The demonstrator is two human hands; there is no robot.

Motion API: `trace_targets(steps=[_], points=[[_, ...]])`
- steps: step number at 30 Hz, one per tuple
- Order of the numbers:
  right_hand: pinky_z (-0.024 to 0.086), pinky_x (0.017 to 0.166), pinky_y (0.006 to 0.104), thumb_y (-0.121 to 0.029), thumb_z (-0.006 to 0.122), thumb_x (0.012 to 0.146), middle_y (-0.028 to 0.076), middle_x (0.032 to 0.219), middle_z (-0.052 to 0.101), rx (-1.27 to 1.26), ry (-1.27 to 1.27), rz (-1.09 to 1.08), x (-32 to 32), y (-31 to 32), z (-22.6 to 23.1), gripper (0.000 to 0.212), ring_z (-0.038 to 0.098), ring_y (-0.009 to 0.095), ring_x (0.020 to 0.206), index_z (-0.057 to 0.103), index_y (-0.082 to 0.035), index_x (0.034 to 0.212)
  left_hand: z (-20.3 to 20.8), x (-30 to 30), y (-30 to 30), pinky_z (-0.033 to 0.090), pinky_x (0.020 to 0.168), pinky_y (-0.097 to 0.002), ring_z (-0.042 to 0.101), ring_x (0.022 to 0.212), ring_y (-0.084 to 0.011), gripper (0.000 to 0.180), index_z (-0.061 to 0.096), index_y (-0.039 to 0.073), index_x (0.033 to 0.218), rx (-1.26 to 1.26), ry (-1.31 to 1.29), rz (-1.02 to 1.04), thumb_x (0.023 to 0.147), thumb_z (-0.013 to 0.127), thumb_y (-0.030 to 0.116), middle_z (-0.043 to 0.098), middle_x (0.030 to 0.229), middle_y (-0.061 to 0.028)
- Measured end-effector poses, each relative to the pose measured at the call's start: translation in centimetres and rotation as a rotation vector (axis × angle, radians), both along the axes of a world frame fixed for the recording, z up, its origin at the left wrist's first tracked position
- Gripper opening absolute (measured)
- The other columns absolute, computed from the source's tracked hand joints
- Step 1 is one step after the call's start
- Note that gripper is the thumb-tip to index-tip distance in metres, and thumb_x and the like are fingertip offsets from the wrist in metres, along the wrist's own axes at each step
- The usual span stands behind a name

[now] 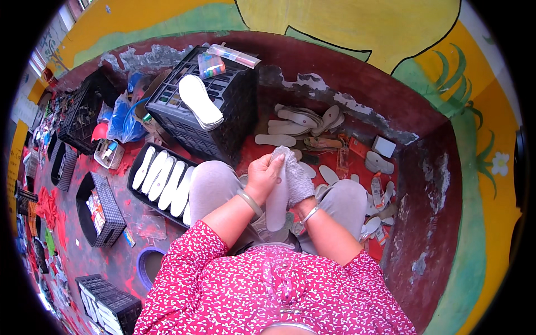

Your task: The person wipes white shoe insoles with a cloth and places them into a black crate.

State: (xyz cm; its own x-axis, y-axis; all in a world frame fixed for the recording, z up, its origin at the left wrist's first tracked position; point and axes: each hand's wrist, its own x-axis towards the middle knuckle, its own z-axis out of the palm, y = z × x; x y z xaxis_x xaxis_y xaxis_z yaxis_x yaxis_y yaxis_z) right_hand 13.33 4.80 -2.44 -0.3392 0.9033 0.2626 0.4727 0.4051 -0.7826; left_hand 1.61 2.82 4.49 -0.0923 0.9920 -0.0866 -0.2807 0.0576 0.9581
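Note:
In front of my knees I hold up a pale insole, its heel or toe end hanging down toward my lap. My left hand is closed round its upper part, thumb on top. A greyish-white terry cloth covers my right hand and lies against the insole's right side and top. The fingers of that hand are hidden under the cloth, which is bunched about them. Beside my left knee, a black tray holds a row of several white insoles.
Ahead stands an upturned-looking black crate with stacked white insoles and a clear pouch on top. Loose insoles lie heaped by the peeling wall. At left are a checkered box and a purple-rimmed bucket.

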Motion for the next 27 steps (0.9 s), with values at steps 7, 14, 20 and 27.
trace_targets(steps=[7, 14, 20, 27], points=[[0.050, 0.064, 0.0305, -0.005, 0.046, 0.078, 0.023, 0.088, 0.060, 0.810, -1.439, 0.007, -0.8, -1.5, 1.8, 0.035, 0.062, 0.025, 0.074, 0.050, 0.012, 0.108, 0.4, -2.0, 1.6, 0.036, 0.042, -0.0182, 0.045, 0.049, -0.0017, 0.023, 0.061, 0.003, 0.078, 0.070, -0.023, 0.204, 0.089, 0.056, 0.022, 0.054, 0.061, 0.0039], [0.048, 0.062, 0.0286, -0.004, 0.050, 0.069, 0.014, 0.074, 0.059, 0.551, -0.998, 0.291, -0.5, -4.0, 4.5, 0.035, 0.060, 0.021, 0.069, 0.053, 0.010, 0.100, -0.6, -4.6, 3.1, 0.032, 0.046, -0.0172, 0.040, 0.053, 0.0006, 0.022, 0.062, 0.003, 0.078, 0.165, -0.128, 0.423, 0.090, 0.056, 0.021, 0.050, 0.062, 0.0079], [0.048, 0.072, 0.0308, -0.007, 0.051, 0.073, 0.016, 0.100, 0.055, 1.398, -1.884, 0.008, 0.1, -4.6, 3.8, 0.043, 0.058, 0.021, 0.082, 0.046, 0.007, 0.113, 0.0, -5.7, 3.0, 0.032, 0.048, -0.0180, 0.039, 0.055, 0.0001, 0.022, 0.061, 0.003, 0.078, 0.193, -0.158, 0.534, 0.090, 0.055, 0.021, 0.049, 0.064, 0.0082], [0.049, 0.074, 0.0357, -0.009, 0.045, 0.079, 0.007, 0.097, 0.063, 0.607, -1.021, 0.169, 1.5, -5.3, 5.2, 0.033, 0.061, 0.024, 0.089, 0.058, -0.009, 0.109, 0.1, -6.0, 2.9, 0.037, 0.051, -0.0192, 0.044, 0.057, -0.0015, 0.022, 0.061, 0.003, 0.080, 0.169, -0.210, 0.593, 0.090, 0.055, 0.022, 0.052, 0.066, 0.0059]])
